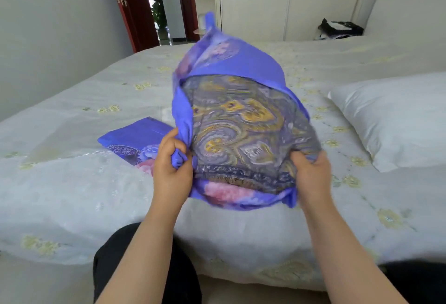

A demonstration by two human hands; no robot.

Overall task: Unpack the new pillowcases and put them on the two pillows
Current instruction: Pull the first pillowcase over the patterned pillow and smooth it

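Note:
I hold a bulging pillow in a purple pillowcase (231, 67) with pink flowers up above the bed. A yellow and grey paisley panel (243, 130) faces me. My left hand (172, 161) is shut on bunched purple cloth at the lower left corner. My right hand (311, 171) grips the lower right edge. A second pillowcase (135, 139), folded flat, lies on the bed to the left, partly behind my left hand. A bare white pillow (395, 120) lies on the bed at the right.
The bed (72, 183) has a pale sheet with small yellow flowers. A clear plastic wrapper (55, 142) lies left of the folded pillowcase. A black and white bag (337, 28) sits at the far right. A red door (135, 7) stands open at the back left.

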